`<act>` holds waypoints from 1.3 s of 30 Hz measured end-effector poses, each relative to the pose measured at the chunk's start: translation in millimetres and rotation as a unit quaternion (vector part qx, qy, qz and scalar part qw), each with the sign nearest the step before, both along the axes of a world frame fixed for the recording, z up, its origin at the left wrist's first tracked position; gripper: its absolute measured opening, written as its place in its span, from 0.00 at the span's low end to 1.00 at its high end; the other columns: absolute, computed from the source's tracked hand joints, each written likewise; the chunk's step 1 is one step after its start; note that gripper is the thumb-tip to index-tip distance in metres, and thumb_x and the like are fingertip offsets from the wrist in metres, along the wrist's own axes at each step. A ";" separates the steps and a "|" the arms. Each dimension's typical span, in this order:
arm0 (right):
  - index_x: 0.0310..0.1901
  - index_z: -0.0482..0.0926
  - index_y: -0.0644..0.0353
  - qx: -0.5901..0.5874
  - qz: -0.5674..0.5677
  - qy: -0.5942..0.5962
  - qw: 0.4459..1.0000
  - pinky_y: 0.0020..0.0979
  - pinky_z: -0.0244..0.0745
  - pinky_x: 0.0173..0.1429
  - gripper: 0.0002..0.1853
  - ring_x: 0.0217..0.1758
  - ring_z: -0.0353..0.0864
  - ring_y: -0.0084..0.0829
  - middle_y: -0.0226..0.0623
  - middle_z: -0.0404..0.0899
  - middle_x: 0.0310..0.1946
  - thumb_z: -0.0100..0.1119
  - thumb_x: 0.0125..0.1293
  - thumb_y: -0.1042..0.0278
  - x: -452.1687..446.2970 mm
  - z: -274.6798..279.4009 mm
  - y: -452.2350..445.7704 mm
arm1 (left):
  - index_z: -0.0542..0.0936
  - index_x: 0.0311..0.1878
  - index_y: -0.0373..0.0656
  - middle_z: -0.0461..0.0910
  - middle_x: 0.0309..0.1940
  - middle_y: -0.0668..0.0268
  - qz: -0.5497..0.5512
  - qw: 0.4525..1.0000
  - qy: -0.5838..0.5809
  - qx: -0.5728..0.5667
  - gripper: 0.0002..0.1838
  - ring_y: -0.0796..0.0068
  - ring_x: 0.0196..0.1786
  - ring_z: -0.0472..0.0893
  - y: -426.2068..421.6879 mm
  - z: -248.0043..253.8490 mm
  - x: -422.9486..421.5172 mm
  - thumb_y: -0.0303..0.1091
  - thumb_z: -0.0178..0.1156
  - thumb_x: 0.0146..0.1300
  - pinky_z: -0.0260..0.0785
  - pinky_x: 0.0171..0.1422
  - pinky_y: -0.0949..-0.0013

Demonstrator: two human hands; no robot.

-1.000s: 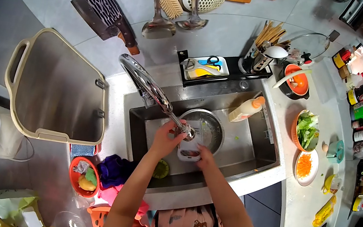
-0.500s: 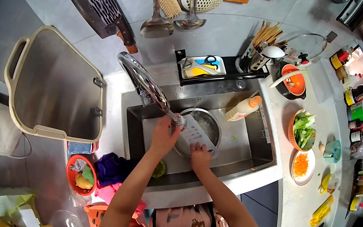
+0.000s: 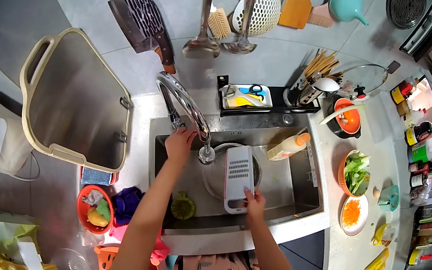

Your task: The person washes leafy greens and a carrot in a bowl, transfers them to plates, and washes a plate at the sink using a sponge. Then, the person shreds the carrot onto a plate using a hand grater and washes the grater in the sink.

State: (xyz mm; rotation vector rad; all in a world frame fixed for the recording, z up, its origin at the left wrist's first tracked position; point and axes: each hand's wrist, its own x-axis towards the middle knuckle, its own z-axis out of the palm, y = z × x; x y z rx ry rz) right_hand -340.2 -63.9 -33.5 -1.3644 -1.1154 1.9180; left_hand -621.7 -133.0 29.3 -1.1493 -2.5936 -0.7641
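Note:
My right hand [image 3: 255, 202] grips the lower end of a white grater [image 3: 239, 176] with rows of slots, held over the sink [image 3: 283, 187]. Beneath the grater lies a round metal strainer or bowl [image 3: 213, 176], partly covered by it. My left hand [image 3: 180, 142] is at the base of the chrome faucet [image 3: 185, 99], by its lever; its fingers are partly hidden there. The faucet's spout hangs just left of the grater's upper end. No water stream is visible.
A bottle with an orange cap [image 3: 288, 147] stands in the sink's back right, a green strainer [image 3: 183, 206] at its front left. Right on the counter are a bowl of lettuce [image 3: 356, 173] and a plate of shredded carrot [image 3: 354, 214]. A cleaver [image 3: 142, 23] hangs on the wall.
My left hand has moved from the spout up to the faucet's base. The grater has turned more upright, its slotted face now showing, still in my right hand. The camera view has shifted slightly.

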 end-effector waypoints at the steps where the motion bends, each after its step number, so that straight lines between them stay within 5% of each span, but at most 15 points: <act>1: 0.40 0.75 0.66 -0.026 -0.006 -0.030 0.999 0.24 0.69 0.22 0.11 0.23 0.74 0.25 0.34 0.77 0.29 0.57 0.54 0.74 3.6 -2.3 5.1 | 0.80 0.38 0.49 0.77 0.29 0.63 -0.006 0.997 0.037 -0.067 0.09 0.59 0.32 0.78 7.1 7.6 -8.1 0.39 0.55 0.58 0.70 0.32 0.64; 2: 0.38 0.76 0.65 -0.053 -0.012 -0.060 0.997 0.24 0.67 0.22 0.10 0.21 0.73 0.25 0.34 0.77 0.27 0.57 0.54 0.73 11.4 -8.5 12.7 | 0.80 0.34 0.50 0.78 0.30 0.64 0.037 0.984 -0.013 -0.172 0.10 0.58 0.33 0.78 17.3 15.0 -15.0 0.43 0.54 0.57 0.69 0.32 0.62; 6: 0.32 0.76 0.67 -0.071 -0.020 -0.137 0.988 0.25 0.63 0.21 0.08 0.19 0.72 0.26 0.34 0.76 0.23 0.59 0.51 0.72 37.9 -27.7 23.4 | 0.79 0.39 0.48 0.79 0.35 0.62 0.057 0.992 -0.069 -0.085 0.09 0.59 0.36 0.79 23.3 23.9 -14.5 0.37 0.53 0.58 0.69 0.35 0.61; 9: 0.32 0.76 0.67 -0.030 -0.035 -0.096 0.994 0.25 0.63 0.21 0.08 0.21 0.72 0.26 0.34 0.75 0.22 0.58 0.51 0.72 42.9 4.9 20.3 | 0.76 0.44 0.46 0.78 0.37 0.59 0.121 0.964 -0.062 0.229 0.11 0.57 0.37 0.78 -4.6 -40.1 5.9 0.32 0.52 0.58 0.69 0.37 0.59; 11: 0.32 0.76 0.68 0.006 -0.047 -0.120 0.992 0.25 0.63 0.21 0.08 0.21 0.72 0.25 0.34 0.74 0.22 0.58 0.51 0.72 52.0 -6.8 16.2 | 0.74 0.47 0.46 0.77 0.37 0.57 0.128 0.964 -0.107 0.206 0.13 0.55 0.39 0.77 -37.6 -72.2 41.7 0.29 0.52 0.57 0.69 0.39 0.58; 13: 0.32 0.75 0.68 -0.023 -0.066 -0.114 0.991 0.25 0.63 0.21 0.08 0.21 0.72 0.26 0.34 0.74 0.23 0.58 0.51 0.72 54.8 -8.6 11.1 | 0.74 0.47 0.46 0.76 0.40 0.57 0.074 0.978 -0.195 -0.007 0.15 0.55 0.39 0.76 -65.4 -98.6 81.3 0.28 0.54 0.54 0.69 0.42 0.59; 17: 0.33 0.75 0.70 -0.061 -0.039 -0.070 0.995 0.25 0.64 0.22 0.11 0.22 0.73 0.27 0.36 0.75 0.24 0.59 0.51 0.71 43.5 27.2 23.3 | 0.69 0.55 0.47 0.74 0.42 0.63 -0.221 0.968 -0.114 0.041 0.27 0.57 0.43 0.74 -52.2 -61.4 148.8 0.28 0.58 0.48 0.69 0.45 0.60; 23: 0.40 0.75 0.67 -0.160 0.062 -0.012 0.985 0.26 0.66 0.24 0.12 0.22 0.74 0.29 0.37 0.76 0.25 0.57 0.55 0.70 43.0 59.7 50.3 | 0.70 0.55 0.52 0.74 0.38 0.68 -0.155 0.983 -0.101 0.016 0.30 0.64 0.46 0.73 -7.1 -29.5 164.3 0.34 0.63 0.44 0.69 0.40 0.60; 26: 0.42 0.75 0.65 -0.185 0.081 0.006 0.979 0.28 0.71 0.27 0.13 0.26 0.76 0.30 0.38 0.77 0.26 0.54 0.59 0.66 51.8 67.9 61.6 | 0.74 0.49 0.51 0.74 0.36 0.67 -0.226 0.974 -0.023 -0.026 0.23 0.64 0.40 0.75 4.4 -10.3 159.5 0.36 0.62 0.44 0.69 0.37 0.60; 30: 0.50 0.70 0.61 -0.284 0.067 0.105 0.951 0.33 0.78 0.36 0.18 0.33 0.79 0.28 0.37 0.79 0.32 0.50 0.63 0.60 63.1 92.0 78.7 | 0.77 0.40 0.48 0.76 0.29 0.63 -0.195 0.972 -0.112 -0.064 0.13 0.63 0.32 0.78 18.1 -37.2 161.0 0.38 0.61 0.49 0.69 0.34 0.59; 33: 0.50 0.70 0.61 -0.074 0.077 -0.043 0.993 0.38 0.77 0.39 0.18 0.37 0.80 0.31 0.36 0.79 0.35 0.50 0.63 0.59 71.3 60.1 87.5 | 0.77 0.37 0.46 0.77 0.25 0.62 -0.122 0.954 -0.221 -0.161 0.10 0.64 0.29 0.78 13.8 -57.7 157.4 0.40 0.58 0.55 0.69 0.32 0.61; 35: 0.54 0.68 0.64 0.036 0.121 -0.070 0.990 0.31 0.72 0.47 0.23 0.41 0.77 0.26 0.33 0.78 0.37 0.55 0.61 0.59 77.2 12.7 92.0 | 0.77 0.34 0.43 0.78 0.22 0.63 -0.113 0.946 -0.263 -0.152 0.12 0.68 0.27 0.78 17.7 -57.6 152.1 0.42 0.56 0.58 0.68 0.30 0.65; 36: 0.55 0.67 0.64 0.118 0.135 -0.076 0.981 0.28 0.71 0.48 0.24 0.41 0.76 0.24 0.32 0.78 0.37 0.56 0.61 0.59 77.8 -29.8 92.9 | 0.77 0.33 0.42 0.77 0.22 0.65 -0.125 0.912 -0.379 -0.095 0.13 0.71 0.26 0.76 22.0 -48.8 151.4 0.44 0.56 0.59 0.67 0.29 0.67; 38: 0.56 0.66 0.62 0.221 0.186 -0.088 0.953 0.23 0.67 0.52 0.24 0.43 0.75 0.27 0.33 0.77 0.41 0.55 0.62 0.60 72.9 -18.8 89.9 | 0.77 0.31 0.40 0.76 0.22 0.67 -0.149 0.797 -0.585 0.026 0.17 0.78 0.23 0.74 32.0 -14.7 150.6 0.47 0.55 0.60 0.65 0.27 0.72; 39: 0.55 0.67 0.62 0.207 0.192 -0.053 0.958 0.22 0.67 0.51 0.22 0.42 0.75 0.26 0.32 0.77 0.40 0.55 0.62 0.61 70.3 -6.0 91.8 | 0.77 0.31 0.39 0.75 0.22 0.69 -0.149 0.799 -0.582 0.038 0.18 0.80 0.23 0.73 37.3 4.8 149.2 0.47 0.55 0.60 0.64 0.26 0.74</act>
